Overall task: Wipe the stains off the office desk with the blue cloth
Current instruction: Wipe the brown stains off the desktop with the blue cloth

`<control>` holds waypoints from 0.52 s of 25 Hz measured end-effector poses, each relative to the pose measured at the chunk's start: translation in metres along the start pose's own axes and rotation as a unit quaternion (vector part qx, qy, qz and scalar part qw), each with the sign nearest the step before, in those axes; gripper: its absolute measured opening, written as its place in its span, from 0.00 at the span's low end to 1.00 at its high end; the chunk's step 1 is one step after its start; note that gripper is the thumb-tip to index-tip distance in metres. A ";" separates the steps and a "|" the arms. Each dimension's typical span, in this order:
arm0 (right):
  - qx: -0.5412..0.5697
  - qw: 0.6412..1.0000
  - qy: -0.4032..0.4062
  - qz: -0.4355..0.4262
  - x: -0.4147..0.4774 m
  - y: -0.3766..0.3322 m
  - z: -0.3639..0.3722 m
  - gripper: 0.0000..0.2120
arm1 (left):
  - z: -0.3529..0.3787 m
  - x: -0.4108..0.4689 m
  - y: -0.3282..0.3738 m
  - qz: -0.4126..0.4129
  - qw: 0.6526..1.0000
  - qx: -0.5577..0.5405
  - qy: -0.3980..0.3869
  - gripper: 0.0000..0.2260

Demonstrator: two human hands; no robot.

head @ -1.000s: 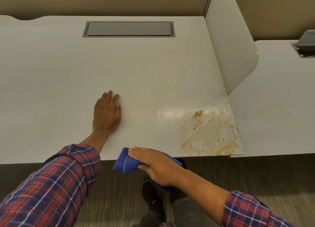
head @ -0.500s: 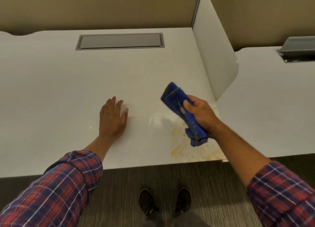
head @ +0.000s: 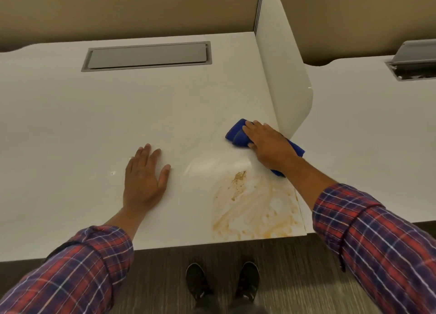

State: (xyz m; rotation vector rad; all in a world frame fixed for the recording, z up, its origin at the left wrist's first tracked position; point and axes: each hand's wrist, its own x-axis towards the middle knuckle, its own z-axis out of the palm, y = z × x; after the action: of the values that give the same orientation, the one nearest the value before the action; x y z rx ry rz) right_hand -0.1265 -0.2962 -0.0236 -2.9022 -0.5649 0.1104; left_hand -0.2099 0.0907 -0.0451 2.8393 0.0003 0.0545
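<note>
The white office desk [head: 70,125] carries a smeared orange-brown stain [head: 252,207] at its front right corner. My right hand [head: 269,146] presses the folded blue cloth [head: 237,132] flat on the desk just beyond the stain, close to the foot of the white divider panel [head: 283,77]. Part of the cloth is hidden under my palm and wrist. My left hand [head: 144,179] lies flat on the desk to the left of the stain, fingers spread, holding nothing.
A grey cable hatch [head: 146,56] is set into the desk at the back. The divider stands upright between this desk and the neighbouring desk [head: 365,136], which has an open hatch [head: 412,63]. My shoes [head: 221,283] stand on the dark floor below the front edge.
My right hand brought the cloth up from below the desk's front edge, lifted it over the stain, and now presses it down on the desk near the divider. The left hand stayed put.
</note>
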 end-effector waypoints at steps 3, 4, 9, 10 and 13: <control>0.071 0.997 0.022 0.007 -0.008 0.001 0.007 0.27 | -0.001 -0.001 0.001 0.000 1.000 0.005 0.000 0.29; 0.095 0.995 0.021 0.005 -0.013 0.000 0.006 0.27 | -0.001 -0.001 0.002 -0.001 1.000 0.006 -0.001 0.29; 0.102 0.994 -0.003 -0.045 -0.073 -0.013 0.012 0.28 | -0.001 0.000 0.004 -0.007 1.000 0.000 0.000 0.29; 0.097 0.994 0.000 -0.053 -0.076 -0.010 0.015 0.28 | -0.001 0.000 0.004 -0.007 1.000 0.000 0.002 0.29; 0.080 0.995 0.012 -0.052 -0.049 -0.001 0.013 0.28 | 0.002 -0.001 0.004 -0.007 1.000 0.003 0.006 0.29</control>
State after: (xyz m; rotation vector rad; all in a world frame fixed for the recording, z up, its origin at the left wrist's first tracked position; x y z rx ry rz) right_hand -0.1735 -0.3118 -0.0341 -2.7106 -0.6690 0.1015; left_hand -0.2108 0.0867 -0.0458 2.8438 0.0245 0.0698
